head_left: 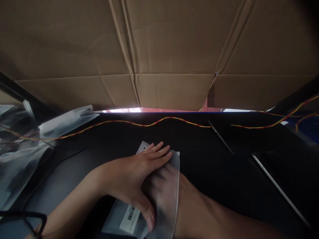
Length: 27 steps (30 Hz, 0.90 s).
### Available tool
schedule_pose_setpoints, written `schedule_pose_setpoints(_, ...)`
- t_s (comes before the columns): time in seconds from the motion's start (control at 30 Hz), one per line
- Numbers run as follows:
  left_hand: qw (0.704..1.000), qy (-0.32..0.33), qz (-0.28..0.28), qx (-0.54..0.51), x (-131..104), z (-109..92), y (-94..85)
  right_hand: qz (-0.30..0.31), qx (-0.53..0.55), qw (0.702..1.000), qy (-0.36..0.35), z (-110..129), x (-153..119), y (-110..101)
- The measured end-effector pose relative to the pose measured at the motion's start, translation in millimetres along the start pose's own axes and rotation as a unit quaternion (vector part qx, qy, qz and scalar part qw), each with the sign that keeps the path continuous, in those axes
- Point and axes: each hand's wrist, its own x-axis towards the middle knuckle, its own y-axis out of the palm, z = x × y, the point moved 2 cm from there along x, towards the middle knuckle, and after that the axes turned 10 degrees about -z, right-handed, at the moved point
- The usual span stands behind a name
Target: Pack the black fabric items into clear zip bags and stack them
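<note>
A frosted zip bag with a white barcode label lies over the black tabletop in front of me. My left hand rests flat on its upper side, fingers stretched out and thumb spread away toward the label. Through the bag's opening on the right, edged by a pale zip strip, my right hand reaches inside. Its finger shapes show only dimly through the plastic, partly under my left hand, so whether they grip anything is hidden.
Twisted red and yellow wires run across the back of the black table. Two dark flat devices, one phone-like, lie at right. More plastic bags and a thin black cable are at left. A cardboard sheet stands behind.
</note>
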Motion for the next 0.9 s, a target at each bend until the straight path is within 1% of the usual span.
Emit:
schedule_pose_setpoints(0.07, 1.000, 0.014, -0.021, 0.007, 2, -5, 2.5, -0.027, -0.036, 0.997, 0.065, -1, 3, 8)
schedule_pose_setpoints(0.1, 0.999, 0.016, -0.032, 0.009, 3, -6, 3.8, -0.039, -0.048, 0.995, 0.084, -2, 3, 9)
schedule_pose_setpoints(0.17, 0.999, 0.018, -0.051, 0.008, 3, -8, 5.7, -0.048, -0.045, 0.994, 0.087, -3, 1, 2)
schedule_pose_setpoints(0.23, 0.998, 0.022, -0.064, 0.003, 2, -5, 5.5, -0.021, -0.010, 0.998, 0.062, -4, -2, -16)
schedule_pose_setpoints(0.3, 0.998, 0.022, -0.063, 0.005, -1, 1, 3.6, 0.032, 0.033, 0.998, 0.034, -5, -4, -39)
schedule_pose_setpoints(0.33, 0.998, 0.016, -0.056, 0.010, -3, 5, 2.5, 0.060, 0.049, 0.996, 0.034, -6, -5, -51)
schedule_pose_setpoints(0.4, 0.999, -0.008, -0.036, 0.025, -7, 12, 1.4, 0.092, 0.056, 0.993, 0.058, -10, -5, -70)
schedule_pose_setpoints(0.47, 0.998, -0.032, -0.022, 0.045, -10, 16, 2.2, 0.106, 0.047, 0.990, 0.077, -12, -4, -80)
schedule_pose_setpoints(0.6, 0.995, -0.060, -0.024, 0.082, -11, 13, 5.8, 0.134, 0.041, 0.988, 0.068, -13, -3, -84)
schedule_pose_setpoints(0.7, 0.994, -0.073, -0.010, 0.086, -11, 8, 3.4, 0.164, 0.083, 0.979, 0.083, -15, -2, -91)
schedule_pose_setpoints(0.73, 0.994, -0.073, -0.011, 0.080, -11, 7, 1.2, 0.163, 0.103, 0.976, 0.098, -17, -1, -95)
schedule_pose_setpoints(0.8, 0.995, -0.072, -0.029, 0.065, -10, 7, -4.0, 0.141, 0.122, 0.974, 0.127, -22, 1, -102)
schedule_pose_setpoints(0.9, 0.993, -0.092, -0.051, 0.055, -8, 9, -6.2, 0.116, 0.110, 0.976, 0.146, -28, 2, -100)
